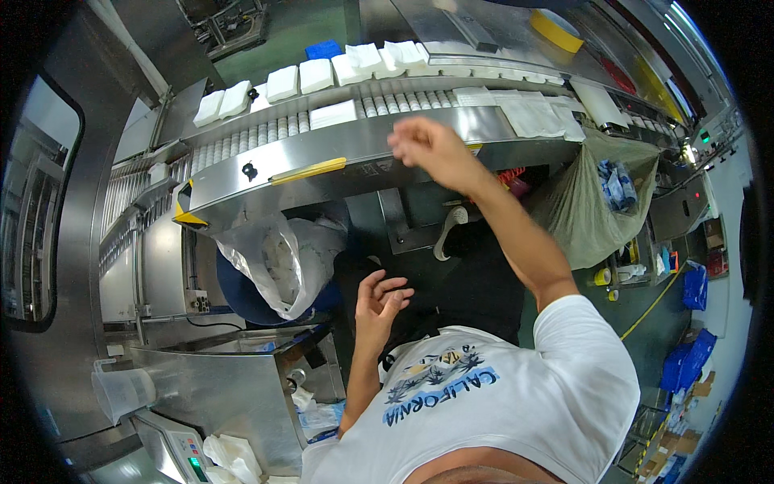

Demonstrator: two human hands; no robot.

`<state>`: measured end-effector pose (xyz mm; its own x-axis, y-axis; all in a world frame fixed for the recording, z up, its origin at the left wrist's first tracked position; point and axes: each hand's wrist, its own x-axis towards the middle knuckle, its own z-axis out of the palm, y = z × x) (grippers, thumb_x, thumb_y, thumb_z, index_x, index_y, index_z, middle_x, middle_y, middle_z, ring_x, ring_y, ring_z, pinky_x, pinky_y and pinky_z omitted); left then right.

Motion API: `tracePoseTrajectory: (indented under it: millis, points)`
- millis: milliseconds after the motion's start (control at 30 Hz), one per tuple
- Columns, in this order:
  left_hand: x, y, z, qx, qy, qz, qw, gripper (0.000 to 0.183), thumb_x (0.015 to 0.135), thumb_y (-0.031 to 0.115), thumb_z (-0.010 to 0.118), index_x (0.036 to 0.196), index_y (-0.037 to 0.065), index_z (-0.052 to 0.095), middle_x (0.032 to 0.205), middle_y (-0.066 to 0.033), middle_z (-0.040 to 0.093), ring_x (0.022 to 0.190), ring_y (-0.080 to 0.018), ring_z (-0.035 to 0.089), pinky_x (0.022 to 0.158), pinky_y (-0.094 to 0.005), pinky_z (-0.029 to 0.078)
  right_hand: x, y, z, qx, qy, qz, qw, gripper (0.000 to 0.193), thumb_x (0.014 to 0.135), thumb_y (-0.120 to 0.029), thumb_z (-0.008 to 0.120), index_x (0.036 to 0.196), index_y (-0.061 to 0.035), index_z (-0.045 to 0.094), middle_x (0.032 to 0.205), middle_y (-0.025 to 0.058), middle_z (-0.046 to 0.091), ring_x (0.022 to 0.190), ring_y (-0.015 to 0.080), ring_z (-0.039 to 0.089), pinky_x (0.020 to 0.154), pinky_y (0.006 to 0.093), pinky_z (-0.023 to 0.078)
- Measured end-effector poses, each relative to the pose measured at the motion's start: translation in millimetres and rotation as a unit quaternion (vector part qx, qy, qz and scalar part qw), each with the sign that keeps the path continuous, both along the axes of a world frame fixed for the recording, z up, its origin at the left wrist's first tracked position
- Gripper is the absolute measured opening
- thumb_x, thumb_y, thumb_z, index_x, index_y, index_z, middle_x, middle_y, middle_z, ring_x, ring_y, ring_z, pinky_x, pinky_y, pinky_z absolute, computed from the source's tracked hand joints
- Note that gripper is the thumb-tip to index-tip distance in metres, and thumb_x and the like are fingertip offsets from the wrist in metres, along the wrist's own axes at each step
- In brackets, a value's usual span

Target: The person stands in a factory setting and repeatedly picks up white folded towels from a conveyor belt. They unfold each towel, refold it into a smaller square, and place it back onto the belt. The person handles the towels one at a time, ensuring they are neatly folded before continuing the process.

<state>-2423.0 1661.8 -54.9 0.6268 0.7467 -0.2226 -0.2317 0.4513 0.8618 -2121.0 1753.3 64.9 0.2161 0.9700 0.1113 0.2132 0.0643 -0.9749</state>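
My right hand [426, 150] is raised over the near steel rail [375, 143] of a roller conveyor [258, 139]. Its fingers are loosely bent and slightly apart, and nothing shows in them. Closest to it on the rollers lies a flat white pad [333, 114]. Above my lap hangs my left hand [380, 305], empty, with its fingers spread. White folded pads [283, 83] stand in a row along the far ledge of the conveyor. More flat white sheets [528, 114] overlap on the conveyor's right part.
A clear plastic bag [282, 266] lines a blue bin [235, 282] below the rail, left of my legs. At right hangs a greenish sack [592, 202] with blue scraps. A steel cabinet [218, 395], a digital scale [173, 448] and a plastic jug [122, 393] are at lower left.
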Motion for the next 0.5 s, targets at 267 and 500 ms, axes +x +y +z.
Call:
tracePoseTrajectory:
  millis: [267,500]
  points:
    - [1.8,0.0,-0.1,0.096,0.012,-0.066,0.993,0.048,0.100,0.001,0.067,0.143,0.002,0.046,0.126,-0.0161,0.067,0.111,-0.0211,0.071,0.096,-0.0348,0.058,-66.9,-48.5,17.8,-0.088,0.011,0.097,0.991,0.020,0.105,-0.012,0.064,0.117,0.0027,0.070,0.106,0.0091,0.076,0.092,0.0104,0.071,0.083,0.0277,0.059]
    - [-132.1,26.8,93.7,0.370,0.211,0.451,0.784,0.034,0.090,0.001,0.072,0.123,-0.001,0.062,0.114,-0.0141,0.072,0.097,-0.0232,0.071,0.088,-0.0334,0.056,-195.1,313.9,35.1,0.306,-0.448,0.198,0.817,0.050,0.092,0.003,0.064,0.141,-0.0047,0.059,0.144,0.0176,0.060,0.135,0.0345,0.055,0.118,0.0415,0.044]
